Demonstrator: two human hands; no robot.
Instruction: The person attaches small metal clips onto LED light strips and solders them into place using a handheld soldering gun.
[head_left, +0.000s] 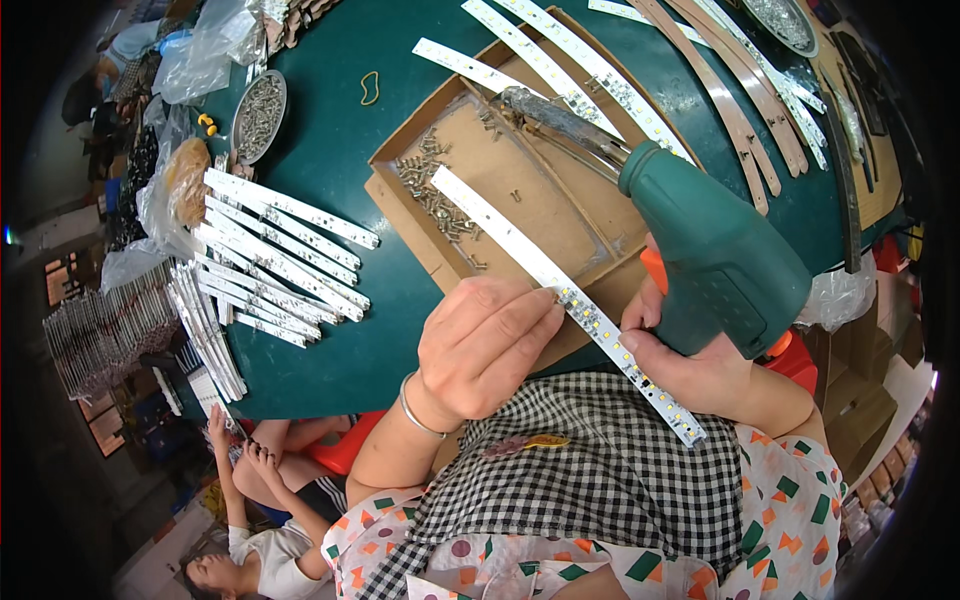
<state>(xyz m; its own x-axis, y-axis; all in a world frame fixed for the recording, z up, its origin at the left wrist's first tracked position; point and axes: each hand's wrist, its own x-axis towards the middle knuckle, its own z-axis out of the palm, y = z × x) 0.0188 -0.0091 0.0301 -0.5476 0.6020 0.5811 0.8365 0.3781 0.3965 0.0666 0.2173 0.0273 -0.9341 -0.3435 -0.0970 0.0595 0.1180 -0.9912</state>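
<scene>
A long white LED strip board (pixel 511 240) slants across the front of me, from over the cardboard tray down to my checked apron. My left hand (pixel 478 345) is closed, its fingertips pinched at the board's edge near the middle; any small part between them is hidden. My right hand (pixel 700 368) is wrapped round the handle of a green power screwdriver (pixel 715 235) with an orange trigger. The right thumb lies against the board's other edge. The screwdriver's dark, wrapped nose points to the upper left, above the tray and apart from the board.
The shallow cardboard tray (pixel 550 185) contains loose screws (pixel 432 190). More LED boards (pixel 280 245) lie in rows at left, beside a metal bowl of screws (pixel 260 115). Brownish strips (pixel 725 110) lie at upper right. Another person (pixel 265 560) sits at lower left.
</scene>
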